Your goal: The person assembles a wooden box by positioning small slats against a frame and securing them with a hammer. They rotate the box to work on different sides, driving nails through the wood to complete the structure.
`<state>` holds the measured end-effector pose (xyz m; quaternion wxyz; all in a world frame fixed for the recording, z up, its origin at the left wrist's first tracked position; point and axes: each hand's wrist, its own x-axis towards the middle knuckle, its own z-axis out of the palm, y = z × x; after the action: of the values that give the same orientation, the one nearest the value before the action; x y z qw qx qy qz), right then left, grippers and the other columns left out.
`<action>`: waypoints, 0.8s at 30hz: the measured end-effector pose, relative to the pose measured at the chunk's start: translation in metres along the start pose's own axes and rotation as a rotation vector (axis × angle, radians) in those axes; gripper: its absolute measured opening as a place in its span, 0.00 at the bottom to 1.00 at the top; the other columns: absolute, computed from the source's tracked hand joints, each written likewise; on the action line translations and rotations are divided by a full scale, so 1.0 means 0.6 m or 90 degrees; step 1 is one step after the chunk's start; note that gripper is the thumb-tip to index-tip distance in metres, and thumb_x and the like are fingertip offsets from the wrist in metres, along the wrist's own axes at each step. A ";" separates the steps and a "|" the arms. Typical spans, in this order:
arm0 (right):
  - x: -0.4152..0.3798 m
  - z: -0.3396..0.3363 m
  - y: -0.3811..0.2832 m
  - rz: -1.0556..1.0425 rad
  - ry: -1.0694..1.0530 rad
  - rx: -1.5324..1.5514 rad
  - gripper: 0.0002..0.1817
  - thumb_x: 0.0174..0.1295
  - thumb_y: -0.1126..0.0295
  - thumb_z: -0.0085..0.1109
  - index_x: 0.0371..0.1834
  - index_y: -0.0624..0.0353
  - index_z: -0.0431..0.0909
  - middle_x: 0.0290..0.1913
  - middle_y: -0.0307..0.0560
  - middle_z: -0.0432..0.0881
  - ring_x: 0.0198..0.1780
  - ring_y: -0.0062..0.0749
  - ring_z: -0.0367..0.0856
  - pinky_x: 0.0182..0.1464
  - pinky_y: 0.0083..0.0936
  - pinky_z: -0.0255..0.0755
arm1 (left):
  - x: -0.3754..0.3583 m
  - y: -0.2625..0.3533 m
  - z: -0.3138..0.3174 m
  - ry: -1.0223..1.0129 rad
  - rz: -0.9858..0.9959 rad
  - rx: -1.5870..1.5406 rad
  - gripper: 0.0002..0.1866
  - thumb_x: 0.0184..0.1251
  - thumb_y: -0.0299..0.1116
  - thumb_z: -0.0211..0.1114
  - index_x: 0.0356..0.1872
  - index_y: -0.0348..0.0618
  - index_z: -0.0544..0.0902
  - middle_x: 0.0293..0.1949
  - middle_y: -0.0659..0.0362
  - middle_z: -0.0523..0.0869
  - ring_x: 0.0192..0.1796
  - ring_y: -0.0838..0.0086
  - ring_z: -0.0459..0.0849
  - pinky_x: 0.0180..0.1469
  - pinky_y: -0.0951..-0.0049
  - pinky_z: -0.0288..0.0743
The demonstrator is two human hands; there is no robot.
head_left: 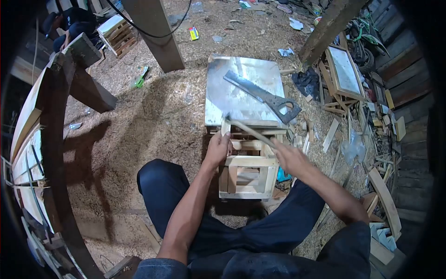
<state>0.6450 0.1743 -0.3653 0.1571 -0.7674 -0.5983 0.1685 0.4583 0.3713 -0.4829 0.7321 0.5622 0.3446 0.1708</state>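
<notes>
My right hand (291,160) is closed round the wooden handle of a hammer (253,132). The hammer's dark head is over the top end of a short pale wood piece (225,128). My left hand (217,149) grips that piece from below, its thumb along the wood. Under both hands, between my knees, stands a small frame of pale wood slats (251,162). Just beyond it is a low worktop (244,69) with a worn whitish surface. A handsaw (265,96) lies diagonally across this top, its grip toward the right corner.
Wood shavings cover the ground. A wooden post (155,37) rises ahead, and a curved wooden structure (60,139) stands at left. Wood offcuts (331,135) and a framed panel (344,69) lie at right, near a motorbike (367,49). Another person (76,25) sits at the far left.
</notes>
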 end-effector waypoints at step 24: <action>-0.002 0.008 -0.033 -0.074 0.184 0.153 0.23 0.70 0.71 0.55 0.67 0.62 0.70 0.31 0.68 0.83 0.31 0.59 0.85 0.34 0.48 0.78 | 0.011 -0.015 -0.002 0.000 0.022 -0.038 0.15 0.82 0.41 0.49 0.43 0.39 0.76 0.21 0.63 0.75 0.21 0.79 0.74 0.24 0.76 0.70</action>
<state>0.6255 0.1782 -0.3609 0.3415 -0.7234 -0.5885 0.1177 0.4608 0.3737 -0.4936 0.7455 0.5459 0.3297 0.1938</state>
